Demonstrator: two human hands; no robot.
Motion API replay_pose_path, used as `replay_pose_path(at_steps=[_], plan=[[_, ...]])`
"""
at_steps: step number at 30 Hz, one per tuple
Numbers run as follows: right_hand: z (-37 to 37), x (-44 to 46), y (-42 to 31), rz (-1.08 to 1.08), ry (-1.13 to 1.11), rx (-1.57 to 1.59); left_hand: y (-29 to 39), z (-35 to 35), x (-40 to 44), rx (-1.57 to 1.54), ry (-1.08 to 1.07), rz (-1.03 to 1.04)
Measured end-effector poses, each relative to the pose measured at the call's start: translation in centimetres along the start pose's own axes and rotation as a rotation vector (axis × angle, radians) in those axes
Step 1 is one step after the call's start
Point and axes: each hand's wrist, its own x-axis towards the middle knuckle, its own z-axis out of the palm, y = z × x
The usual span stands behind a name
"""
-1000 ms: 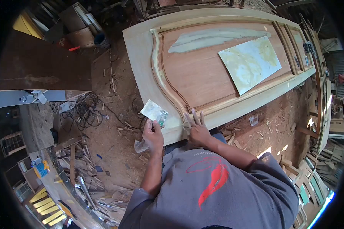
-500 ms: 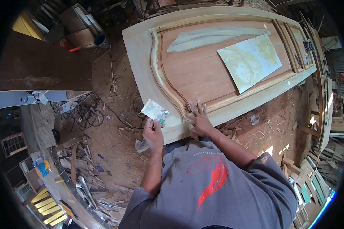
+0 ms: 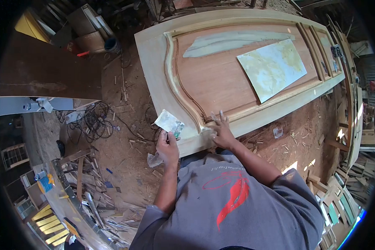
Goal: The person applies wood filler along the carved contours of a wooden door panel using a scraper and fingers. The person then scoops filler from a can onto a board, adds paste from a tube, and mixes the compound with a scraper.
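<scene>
Panelled wood door point(image 3: 156, 62) lay face up in front of the person, approx. level w/ the lap, far end running off to the R. Its reddish inner panel point(image 3: 204, 79) was mostly bare; a long pale streak point(image 3: 225, 43) ran along the far side, edges uneven, so I'd call that area coated but not evened out. Smeared board point(image 3: 275, 68) sat on the panel, near corner by the edge moulding, w/ yellowish residue across it. Curved moulding point(image 3: 169, 62) showed pale patches along its length, incl. near its lower corner; dark grooves beside it looked unfilled. My est.: work partway, moulding ahead of panel, no uniform finish anywhere I could see. L hand point(image 3: 167, 148) pinched a small stained card point(image 3: 168, 121) betw. thumb & fingers, above the door's near L corner. R hand point(image 3: 223, 135) was empty, fingers spread, at the near frame by the moulding's lower corner; couldn't tell if fingertips pressed the wood.
</scene>
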Motion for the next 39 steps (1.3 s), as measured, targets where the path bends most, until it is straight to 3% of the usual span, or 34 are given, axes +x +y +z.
replay_pose_path(at_steps=[3,12,21,24,36,39], plan=[[0.3,0.1,-0.1,0.090,-0.022,-0.066,-0.4,0.1,0.0,-0.013,-0.005,0.001],[2.8,0.6,-0.9,0.061,0.031,0.007,-0.8,0.4,-0.3,-0.025,0.015,-0.012],[1.2,-1.3,-2.2,-0.134,-0.095,-0.080,-0.7,0.6,-0.4,-0.039,0.006,-0.011],[1.3,-2.4,-1.8,-0.185,-0.008,-0.137,-0.3,0.5,-0.2,-0.031,0.015,0.003],[1.3,-2.1,-2.0,-0.376,-0.117,-0.797,-0.6,0.2,-0.7,-0.064,0.034,-0.009],[0.4,-2.0,-3.0,-0.418,-0.146,-0.805,-0.2,0.0,-1.0,-0.070,0.043,0.016]])
